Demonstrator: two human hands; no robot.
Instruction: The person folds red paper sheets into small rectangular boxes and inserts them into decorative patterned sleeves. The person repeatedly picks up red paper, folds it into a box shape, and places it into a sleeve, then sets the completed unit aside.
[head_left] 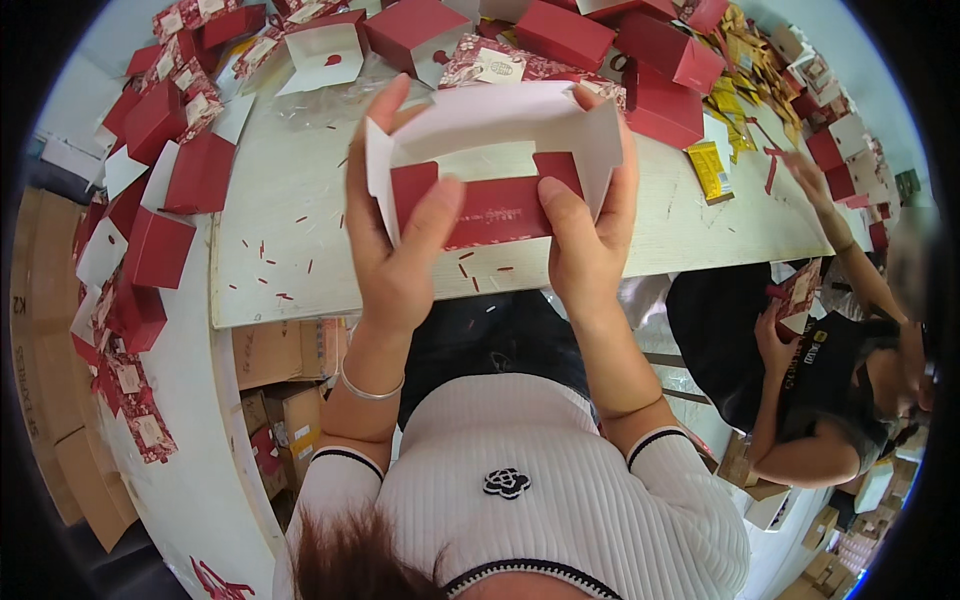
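Between my two hands, raised over the table's front edge, is a partly folded cardboard box (500, 120), white inside with dark red flaps. My left hand (400, 230) grips its left side, the thumb pressed on a red flap and the fingers behind the white wall. On the opposite side my right hand (590, 220) holds it the same way, its thumb on the red front panel. The middle of the box is open, and the white tabletop shows through it. Most of my fingers are hidden behind the cardboard.
Red boxes (565, 35) and patterned sleeves crowd the far side and left of the white table (300, 200). Thin red paper scraps (262, 250) lie scattered. Yellow packets (710, 170) are piled at the right. A co-worker (830, 390) sits there, holding a patterned box, one arm reaching over the table.
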